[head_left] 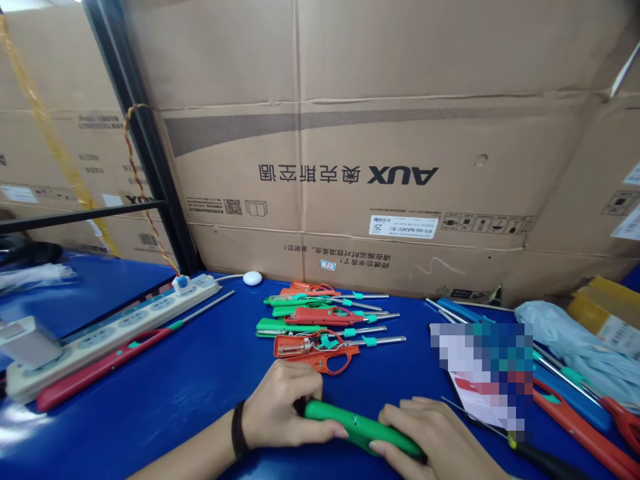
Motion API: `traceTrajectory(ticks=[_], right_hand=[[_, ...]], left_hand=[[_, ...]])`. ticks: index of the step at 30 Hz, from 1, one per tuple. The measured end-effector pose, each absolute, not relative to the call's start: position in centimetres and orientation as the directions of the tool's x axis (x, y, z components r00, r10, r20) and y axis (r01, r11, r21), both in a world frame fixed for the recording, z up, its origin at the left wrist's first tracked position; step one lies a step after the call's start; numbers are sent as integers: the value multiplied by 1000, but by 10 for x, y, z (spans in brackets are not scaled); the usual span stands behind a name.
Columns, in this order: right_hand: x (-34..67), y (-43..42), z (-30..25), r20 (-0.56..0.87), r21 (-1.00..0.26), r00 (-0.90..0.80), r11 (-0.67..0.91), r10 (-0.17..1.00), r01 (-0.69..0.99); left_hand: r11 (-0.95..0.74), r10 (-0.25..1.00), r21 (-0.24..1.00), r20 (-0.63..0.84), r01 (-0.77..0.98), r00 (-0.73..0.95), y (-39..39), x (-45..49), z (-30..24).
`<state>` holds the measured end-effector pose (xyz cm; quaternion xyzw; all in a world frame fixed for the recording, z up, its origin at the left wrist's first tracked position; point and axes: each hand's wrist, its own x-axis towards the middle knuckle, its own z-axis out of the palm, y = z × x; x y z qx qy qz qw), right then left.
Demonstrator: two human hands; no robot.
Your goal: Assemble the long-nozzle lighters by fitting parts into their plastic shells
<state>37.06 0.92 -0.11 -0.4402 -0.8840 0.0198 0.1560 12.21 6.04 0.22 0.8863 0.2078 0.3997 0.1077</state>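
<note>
Both of my hands grip a green lighter casing (356, 423) above the front of the blue table. My left hand (283, 407), with a dark band at the wrist, is closed on its left end, the thumb lying along the near side. Around the right end, the fingers and thumb of my right hand (430, 433) are wrapped. The casing's two ends are partly hidden in my hands. Just beyond lies an orange lighter (293, 345) with its casing opened and inner parts showing. Behind it several more red and green long-nosed lighters (327, 316) lie in a row.
At left a white power strip (145, 319) holds a white charger (30, 343), with a red lighter (105, 367) alongside. Right of my hands lie a screwdriver (543, 460), a partly blurred phone (475, 393), more lighters (575, 417) and a plastic bag (575, 347). Cardboard (320, 133) stands behind.
</note>
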Motion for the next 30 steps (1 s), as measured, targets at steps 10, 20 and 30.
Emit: traceTrajectory(ticks=[10,20,30], right_hand=[[368,7,4,114,-214,-539,551,834,807],[370,7,6,181,-197,-540,568,822,799],[361,1,3,585,-105,-508,680,632,725]], left_hand=[[-905,423,332,639,266,642,57,123,2],[-916,396,323,641,237,657,57,124,3],[-946,317,139,574,291,755,47,131,6]])
